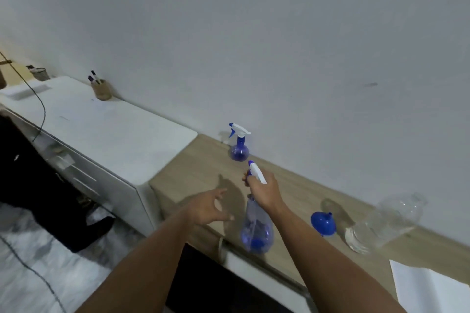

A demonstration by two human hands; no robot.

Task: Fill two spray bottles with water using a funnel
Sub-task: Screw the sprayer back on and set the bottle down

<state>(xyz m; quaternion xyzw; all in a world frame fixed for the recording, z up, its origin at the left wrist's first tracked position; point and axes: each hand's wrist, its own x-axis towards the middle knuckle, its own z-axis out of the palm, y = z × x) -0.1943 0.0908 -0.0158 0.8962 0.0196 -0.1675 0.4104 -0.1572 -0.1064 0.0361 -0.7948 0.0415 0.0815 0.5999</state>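
Note:
My right hand (263, 189) grips the white-and-blue trigger head of a blue see-through spray bottle (256, 226), whose body hangs below the hand near the front of the wooden counter (300, 193). My left hand (212, 207) hovers just left of that bottle with fingers spread and nothing in them. A second blue spray bottle (239, 146) stands upright near the wall, its trigger head on. A blue funnel (323, 223) lies on the counter to the right. Beside the funnel lies a clear plastic bottle (384, 221) with water in it, tipped on its side.
A white cabinet top (106, 124) adjoins the counter on the left, with a pen holder (101, 89) and a mesh cup (40, 73) at its back. A white sheet (429, 290) lies at the counter's right front. A cable (40, 107) runs over the cabinet's left edge.

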